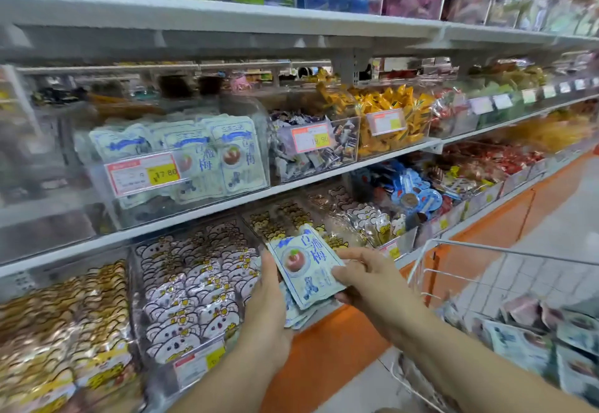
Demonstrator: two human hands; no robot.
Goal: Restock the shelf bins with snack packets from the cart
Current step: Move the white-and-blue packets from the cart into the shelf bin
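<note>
Both hands hold a small stack of pale blue plum packets (pixel 304 270) in front of the low shelf; the left hand (pixel 267 296) cups it from beneath; the right hand (pixel 366 278) pinches its right edge; matching packets lie in the cart (pixel 505 331), near right

1. "17.80" is printed on the plum-bin price tag (pixel 163 175), at nine o'clock.
2. "19.90" is shown on the candy-bin price tag (pixel 319 138), at twelve o'clock.
3. "梅" is printed on the plum packet (pixel 304 266), at six o'clock.

Shop aisle: shelves (pixel 227 200) of snack bins (pixel 181 166), price tags (pixel 142 174), wire cart (pixel 486 270)
</note>
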